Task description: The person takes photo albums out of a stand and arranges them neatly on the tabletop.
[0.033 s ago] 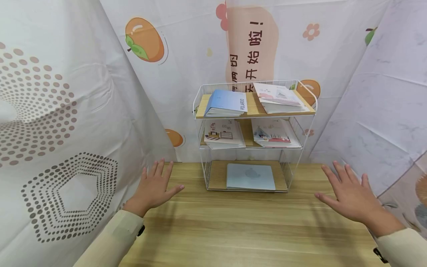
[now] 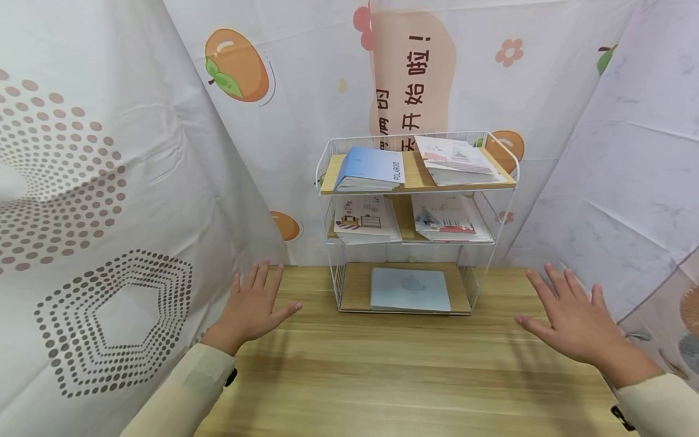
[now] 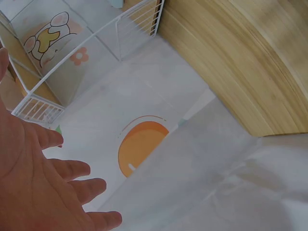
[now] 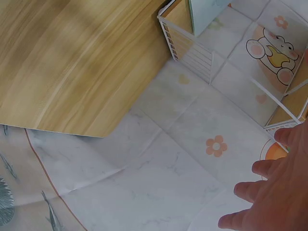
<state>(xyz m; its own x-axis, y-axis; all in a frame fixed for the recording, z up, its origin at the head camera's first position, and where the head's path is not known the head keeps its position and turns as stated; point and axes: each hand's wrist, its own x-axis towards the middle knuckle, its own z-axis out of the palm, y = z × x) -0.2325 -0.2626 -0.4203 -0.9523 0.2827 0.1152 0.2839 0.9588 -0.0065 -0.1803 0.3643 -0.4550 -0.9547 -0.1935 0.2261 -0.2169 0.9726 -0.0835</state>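
Both hands hover above the wooden table with fingers spread and nothing in them. My left hand is to the left of a white wire shelf rack, and my right hand is to its right; neither touches it. On the rack's top board lie a blue booklet marked POLAROID and a pale illustrated booklet. The middle board carries two more illustrated booklets, one on the left and one on the right. A light blue booklet lies flat on the bottom board.
The wooden table runs toward the viewer in front of the rack. Printed cloth hangs close behind the rack, along the left side and along the right side.
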